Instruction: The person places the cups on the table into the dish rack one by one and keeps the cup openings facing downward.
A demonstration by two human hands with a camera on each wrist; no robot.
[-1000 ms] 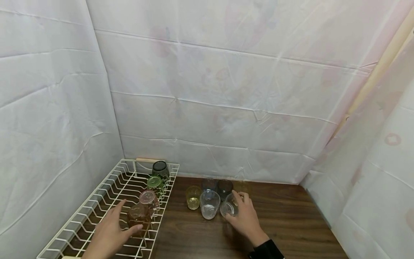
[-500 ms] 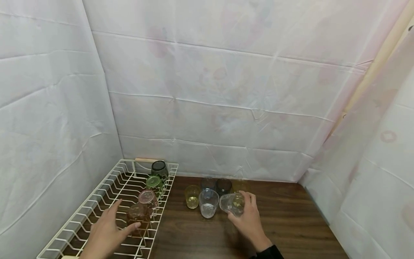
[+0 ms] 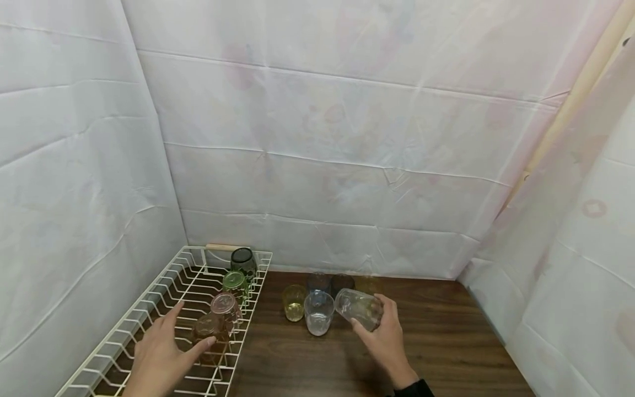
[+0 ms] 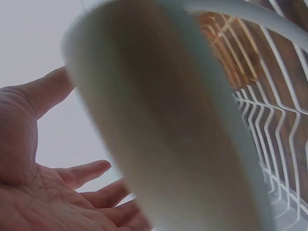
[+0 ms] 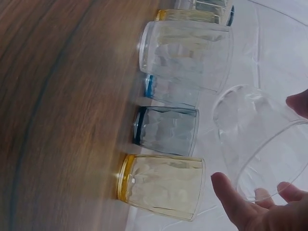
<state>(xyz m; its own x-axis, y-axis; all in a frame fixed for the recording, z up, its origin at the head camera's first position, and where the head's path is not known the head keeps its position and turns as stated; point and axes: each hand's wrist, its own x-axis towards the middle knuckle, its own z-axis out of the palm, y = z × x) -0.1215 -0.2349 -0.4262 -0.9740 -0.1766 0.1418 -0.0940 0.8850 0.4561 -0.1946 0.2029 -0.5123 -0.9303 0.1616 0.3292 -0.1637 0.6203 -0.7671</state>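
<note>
My right hand [image 3: 382, 336] grips a clear drinking glass [image 3: 358, 307] near its rim, fingers on one side and thumb on the other. The glass lies tilted nearly on its side above the table, its base toward the left; the right wrist view shows it raised beside the standing glasses. Over the white wire dish rack [image 3: 124, 331], my left hand [image 3: 161, 353] has fingers and thumb spread, holding nothing. Its thumb tip overlaps an upside-down amber glass [image 3: 210, 331] in the head view. In the left wrist view, a blurred pale bar [image 4: 163, 120] covers part of the hand [image 4: 62, 192].
Pink [image 3: 225, 306], green [image 3: 235, 284] and dark grey [image 3: 243, 262] glasses line the rack's right side. On the brown table [image 3: 446, 331] stand a yellow glass [image 3: 294, 303], another clear glass [image 3: 319, 314], blue [image 5: 171, 90], dark [image 5: 166, 130] and amber-yellow [image 5: 161, 185] glasses.
My right hand has lifted the clear glass from the table and tipped it from upright onto its side, rim toward the right. My left hand stays nearly still over the rack.
</note>
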